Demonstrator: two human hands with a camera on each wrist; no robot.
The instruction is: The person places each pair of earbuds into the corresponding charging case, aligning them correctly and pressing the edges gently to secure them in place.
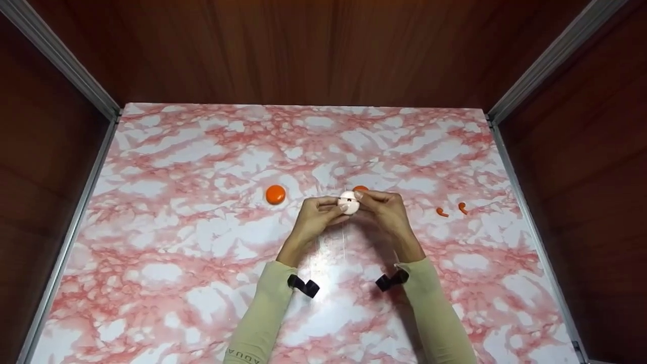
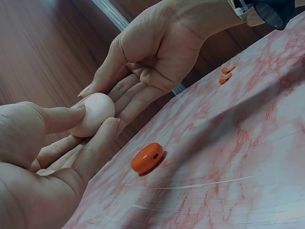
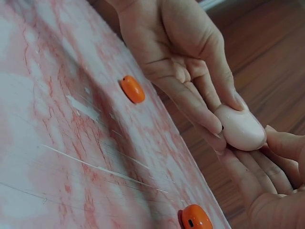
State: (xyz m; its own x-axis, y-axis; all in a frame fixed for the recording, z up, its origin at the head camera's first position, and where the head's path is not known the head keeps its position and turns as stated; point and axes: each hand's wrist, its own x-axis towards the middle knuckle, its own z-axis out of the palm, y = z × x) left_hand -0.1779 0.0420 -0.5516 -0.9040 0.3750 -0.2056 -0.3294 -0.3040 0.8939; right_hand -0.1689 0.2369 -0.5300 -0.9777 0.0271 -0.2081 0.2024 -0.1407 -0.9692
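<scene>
Between both hands, above the table, is a pale pink rounded earbud case [image 1: 349, 202]. My left hand [image 1: 314, 218] grips it from the left, its thumb [image 2: 66, 119] pressing on the case's face and fingers behind. From the right, my right hand [image 1: 386, 210] pinches its upper part between thumb and fingers. In the head view dark marks show along the seam between the case's two halves; the inside is too small to make out. Beyond the right hand lies an orange case [image 1: 360, 188], partly hidden by it in the head view.
Left of the hands lies another orange case [image 1: 275, 194]. Two orange earbuds, one [image 1: 442, 212] and another [image 1: 463, 208], lie apart on the right side. The pink and white marbled table [image 1: 167, 273] has dark wooden walls [image 1: 323, 55] at the back and sides.
</scene>
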